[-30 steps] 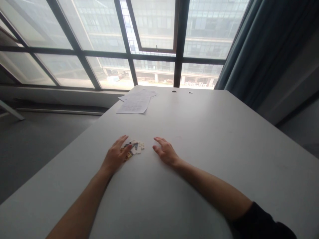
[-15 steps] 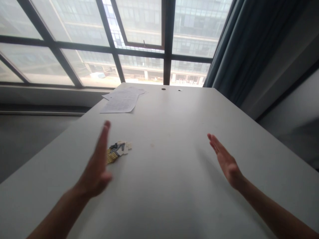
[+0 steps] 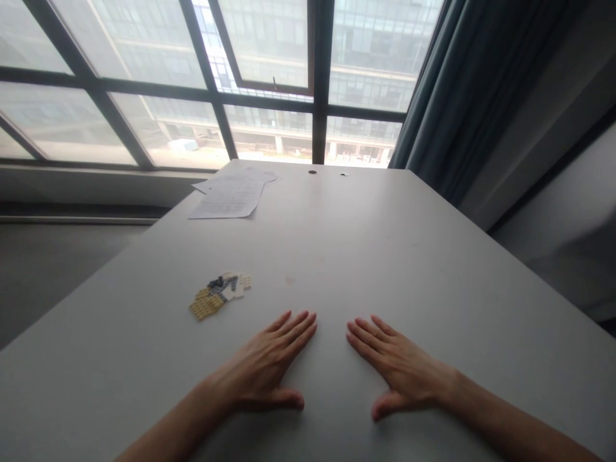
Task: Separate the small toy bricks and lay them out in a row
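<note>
My left hand (image 3: 272, 362) lies palm down on the white table (image 3: 332, 250), fingers stretched out and thumb apart, holding nothing. Facing it, my right hand (image 3: 397, 366) is also palm down with its fingers extended and nothing in it. A gap of bare tabletop separates the two sets of fingertips. Beyond my left hand, to its upper left, sits a small flat cluster of building bricks (image 3: 219, 295) in tan, dark grey and white. Neither hand touches the bricks.
Printed paper sheets (image 3: 228, 196) lie overlapping at the table's far left. Two small round spots, one a dark disc (image 3: 312, 172), are near the far edge. A large framed window (image 3: 269, 115) rises behind, with a dark blue curtain (image 3: 433, 109) on the right.
Both hands have come down from above the table and inward, turning from palms facing each other to palms down. The bricks, partly hidden by my left hand before, now show fully.
</note>
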The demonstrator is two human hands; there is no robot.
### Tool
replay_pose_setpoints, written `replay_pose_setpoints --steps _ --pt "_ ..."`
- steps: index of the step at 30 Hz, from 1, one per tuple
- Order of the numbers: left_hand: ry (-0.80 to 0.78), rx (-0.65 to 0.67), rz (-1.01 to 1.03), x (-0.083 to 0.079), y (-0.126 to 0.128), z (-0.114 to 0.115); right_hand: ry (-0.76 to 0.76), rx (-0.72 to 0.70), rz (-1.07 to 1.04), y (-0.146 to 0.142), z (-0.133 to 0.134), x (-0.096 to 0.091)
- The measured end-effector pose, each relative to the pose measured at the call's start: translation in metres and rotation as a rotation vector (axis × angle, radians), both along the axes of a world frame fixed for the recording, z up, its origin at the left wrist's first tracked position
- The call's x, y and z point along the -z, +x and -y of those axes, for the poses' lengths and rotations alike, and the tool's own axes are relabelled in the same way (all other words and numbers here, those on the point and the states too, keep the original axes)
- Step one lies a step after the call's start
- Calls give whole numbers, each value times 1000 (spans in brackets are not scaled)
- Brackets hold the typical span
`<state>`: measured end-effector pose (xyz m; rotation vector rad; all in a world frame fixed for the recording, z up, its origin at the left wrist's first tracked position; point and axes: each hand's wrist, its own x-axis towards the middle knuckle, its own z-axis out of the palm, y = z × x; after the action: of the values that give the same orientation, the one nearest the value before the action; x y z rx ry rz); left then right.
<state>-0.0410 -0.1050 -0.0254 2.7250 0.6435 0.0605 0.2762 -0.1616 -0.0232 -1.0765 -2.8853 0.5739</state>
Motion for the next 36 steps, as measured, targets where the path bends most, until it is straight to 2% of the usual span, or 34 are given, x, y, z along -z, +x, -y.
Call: replay_pose_setpoints --steps 7,10,12,15,18,20,22,24,26,29,33,36 --pt "14 -8 -8 -2 2 2 91 -3 -35 -1 1 4" --pt "67 -43 41 2 0 2 173 71 -108 -6 0 7" --pt "139 -112 108 6 -9 -4 216 126 -190 -10 -1 10" --pt "288 -319 256 10 -42 -25 233 161 -309 -13 -6 13" --pt "455 -649 415 14 -94 -51 222 179 -374 -16 -14 16" --pt "511 -859 379 19 -126 -65 215 182 -389 -19 -20 17" --pt "449 -928 234 25 -147 -75 211 181 -384 -25 -27 17" --pt "376 -903 87 29 -151 -81 210 186 -365 -33 -36 17" --pt "330 -838 -7 31 -140 -87 206 202 -335 -42 -47 16" --pt "286 -743 -59 27 -105 -99 186 237 -269 -58 -68 14" --pt "250 -607 -19 21 -38 -118 184 262 -179 -75 -103 14" --pt "208 -469 44 17 13 -128 180 324 -123 -77 -125 18"
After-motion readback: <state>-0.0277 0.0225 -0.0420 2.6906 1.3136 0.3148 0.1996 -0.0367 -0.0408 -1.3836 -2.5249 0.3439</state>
